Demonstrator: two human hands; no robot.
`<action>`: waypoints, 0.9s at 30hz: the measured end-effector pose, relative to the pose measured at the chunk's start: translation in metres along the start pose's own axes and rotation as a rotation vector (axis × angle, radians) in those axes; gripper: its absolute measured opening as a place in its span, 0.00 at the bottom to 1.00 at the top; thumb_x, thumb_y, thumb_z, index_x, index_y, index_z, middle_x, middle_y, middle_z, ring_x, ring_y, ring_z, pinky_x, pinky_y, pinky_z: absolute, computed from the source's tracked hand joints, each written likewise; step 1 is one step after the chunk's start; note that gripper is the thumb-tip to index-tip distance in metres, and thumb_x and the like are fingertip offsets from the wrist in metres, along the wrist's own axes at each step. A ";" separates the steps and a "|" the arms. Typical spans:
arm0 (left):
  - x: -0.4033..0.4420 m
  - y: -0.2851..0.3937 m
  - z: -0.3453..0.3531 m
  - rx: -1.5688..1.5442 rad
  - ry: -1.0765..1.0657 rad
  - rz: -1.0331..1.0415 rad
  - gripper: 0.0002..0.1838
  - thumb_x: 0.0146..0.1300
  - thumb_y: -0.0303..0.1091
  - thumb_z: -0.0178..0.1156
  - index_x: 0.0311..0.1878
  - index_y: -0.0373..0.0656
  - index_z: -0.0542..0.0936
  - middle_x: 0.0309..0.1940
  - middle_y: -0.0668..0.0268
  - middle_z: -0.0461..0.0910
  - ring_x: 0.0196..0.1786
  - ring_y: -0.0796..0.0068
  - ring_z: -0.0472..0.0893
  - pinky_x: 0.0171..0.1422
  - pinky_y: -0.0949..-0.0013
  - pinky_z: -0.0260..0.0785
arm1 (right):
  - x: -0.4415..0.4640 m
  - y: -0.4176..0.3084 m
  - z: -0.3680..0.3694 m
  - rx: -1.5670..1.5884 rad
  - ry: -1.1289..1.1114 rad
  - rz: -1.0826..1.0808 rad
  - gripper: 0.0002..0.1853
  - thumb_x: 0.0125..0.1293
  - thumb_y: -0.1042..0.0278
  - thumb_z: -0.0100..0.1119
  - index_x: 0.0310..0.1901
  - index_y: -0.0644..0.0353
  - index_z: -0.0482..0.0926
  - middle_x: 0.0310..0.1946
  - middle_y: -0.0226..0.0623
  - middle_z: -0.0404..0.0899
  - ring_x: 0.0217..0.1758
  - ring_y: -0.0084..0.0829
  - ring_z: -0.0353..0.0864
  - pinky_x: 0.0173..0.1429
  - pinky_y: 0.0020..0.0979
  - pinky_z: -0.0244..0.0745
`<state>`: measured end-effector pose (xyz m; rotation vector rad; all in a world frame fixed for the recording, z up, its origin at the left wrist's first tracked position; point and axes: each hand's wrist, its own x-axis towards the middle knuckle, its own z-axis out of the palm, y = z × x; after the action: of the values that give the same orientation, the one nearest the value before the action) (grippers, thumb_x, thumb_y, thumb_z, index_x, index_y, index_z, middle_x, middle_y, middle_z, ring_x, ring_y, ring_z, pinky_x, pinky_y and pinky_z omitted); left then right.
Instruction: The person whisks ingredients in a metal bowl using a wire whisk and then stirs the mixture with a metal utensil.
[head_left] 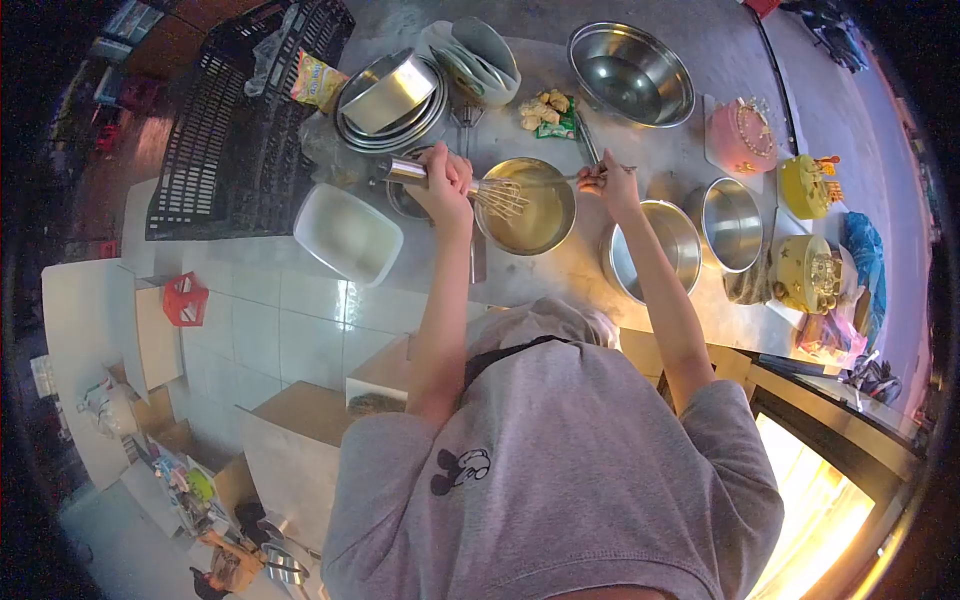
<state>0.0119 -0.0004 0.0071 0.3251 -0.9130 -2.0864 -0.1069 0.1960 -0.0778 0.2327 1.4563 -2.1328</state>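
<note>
My left hand [447, 185] is closed around the thick metal handle of a whisk [503, 197]. The whisk's wires hang over the left part of a metal bowl [572, 222], which holds a pale yellow mixture [543, 212]. On the other side, my right hand [608, 183] grips a thin, long utensil [553, 181] that reaches leftward over the bowl's rim toward the whisk; its exact kind is unclear. A metal utensil handle [587, 138] shows just above my right hand. Under my left forearm sits a small, partly hidden metal bowl [402, 200].
Left are a white plastic tub [348, 234], stacked metal pans [392, 103] and a black crate [225, 125]. A large metal bowl [632, 75] stands at the back. Right are two metal pots [655, 250] [733, 225], a pink cake [742, 135] and yellow cakes [805, 188] [805, 273].
</note>
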 end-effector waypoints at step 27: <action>-0.008 -0.005 0.013 0.067 -0.165 -0.043 0.20 0.52 0.25 0.52 0.11 0.46 0.54 0.06 0.72 0.55 0.07 0.85 0.52 0.12 0.79 0.39 | -0.006 -0.020 -0.001 -0.255 -0.180 0.009 0.26 0.61 0.51 0.40 0.13 0.64 0.67 0.12 0.43 0.71 0.10 0.30 0.70 0.15 0.25 0.67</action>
<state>0.0074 0.0140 0.0124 0.2113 -1.0833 -2.1495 -0.1127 0.2041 -0.0596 -0.0459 1.5954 -1.8829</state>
